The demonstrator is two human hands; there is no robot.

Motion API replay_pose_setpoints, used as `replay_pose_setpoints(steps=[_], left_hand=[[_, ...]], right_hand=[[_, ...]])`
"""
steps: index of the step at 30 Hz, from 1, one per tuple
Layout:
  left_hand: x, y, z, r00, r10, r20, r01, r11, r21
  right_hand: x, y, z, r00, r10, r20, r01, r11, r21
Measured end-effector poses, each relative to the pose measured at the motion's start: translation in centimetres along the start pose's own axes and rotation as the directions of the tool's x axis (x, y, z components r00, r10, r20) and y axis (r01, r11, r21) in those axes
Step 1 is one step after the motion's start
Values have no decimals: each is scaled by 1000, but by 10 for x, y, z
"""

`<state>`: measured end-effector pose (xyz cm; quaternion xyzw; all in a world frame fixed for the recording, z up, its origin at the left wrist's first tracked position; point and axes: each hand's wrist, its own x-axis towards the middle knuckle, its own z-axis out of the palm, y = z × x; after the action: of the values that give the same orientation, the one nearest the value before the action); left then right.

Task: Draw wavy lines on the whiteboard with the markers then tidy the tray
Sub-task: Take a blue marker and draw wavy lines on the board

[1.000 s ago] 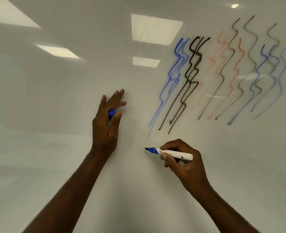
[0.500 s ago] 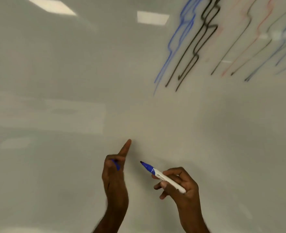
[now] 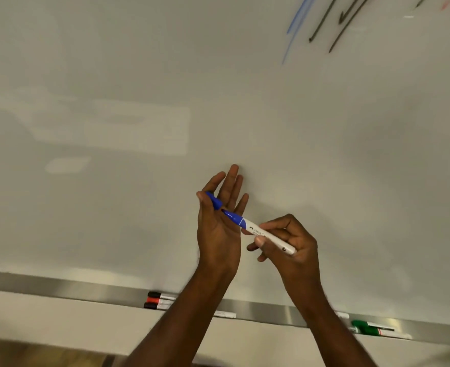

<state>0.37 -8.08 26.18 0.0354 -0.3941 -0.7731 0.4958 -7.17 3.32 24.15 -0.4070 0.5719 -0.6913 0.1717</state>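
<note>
Glossy whiteboard (image 3: 139, 75) above steel tray (image 3: 59, 287) holding markers (image 3: 160, 301)

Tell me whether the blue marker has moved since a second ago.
Yes. The blue marker dropped away from the drawn lines, toward the tray, tip meeting its cap.

Pale wall band (image 3: 59, 319) below; brown floor strip (image 3: 33, 353) at bottom left; blurred.

A single head-worn view faces a glossy white whiteboard (image 3: 218, 102) at close range, tilted downward, so the long brushed-metal marker tray (image 3: 59, 288) slants across the bottom. Both forearms rise from the lower edge toward the centre; only the drawn lines' lower ends (image 3: 321, 27) show at top right.
</note>
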Motion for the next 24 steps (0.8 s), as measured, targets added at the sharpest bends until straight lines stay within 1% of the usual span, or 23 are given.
replay_pose_setpoints(steps=[3,6,8,11,13,14,15,16,17,18,19,20,21,22,23,24], left_hand=[[-1,-5,-7,1000,-14,13,14,999,45],[-6,-9,-11,999,-48,22,46,997,58],[-10,-11,-14,998,-53,17,52,997,56],[-15,-15,-21,997,-78,8,78,997,23],[-18,-18,-29,995,-97,1,97,995,-11],[-20,-19,-33,994,-110,3,110,993,-36],[-22,-21,-37,993,-122,6,122,991,-63],[-25,-20,-41,991,-132,11,132,988,-83],[-28,-21,-44,991,-132,14,133,987,-90],[-31,-21,-47,991,-131,20,132,987,-91],[-34,-21,-50,992,-128,23,129,988,-85],[-36,-22,-52,992,-126,27,127,989,-75],[-39,-22,-56,991,-131,37,133,989,-65],[-40,-23,-61,989,-142,48,145,988,-52],[-42,-24,-68,987,-154,53,156,987,-33],[-43,-24,-76,984,-169,50,170,985,-7]], right_hand=[[1,0,4,1000,4,4,-4,1000,0],[3,5,7,1000,-31,4,31,999,-35],[3,8,8,997,-72,8,72,993,-97],[3,16,9,990,-129,49,137,963,-234],[2,23,11,989,-121,87,141,949,-282],[0,26,14,990,-98,105,124,954,-274],[-2,28,18,991,-55,122,84,966,-245],[-6,31,21,990,16,137,10,982,-188],[-9,32,25,982,107,154,-93,991,-92],[-12,34,27,960,210,186,-220,975,36],[-13,35,27,921,312,234,-356,918,174],[-14,36,27,869,400,290,-478,831,286],[-14,37,27,814,468,344,-574,739,353],[-14,39,27,768,513,383,-637,674,375],[-15,40,27,735,539,412,-675,640,367],[-17,42,28,719,550,424,-690,640,339]])
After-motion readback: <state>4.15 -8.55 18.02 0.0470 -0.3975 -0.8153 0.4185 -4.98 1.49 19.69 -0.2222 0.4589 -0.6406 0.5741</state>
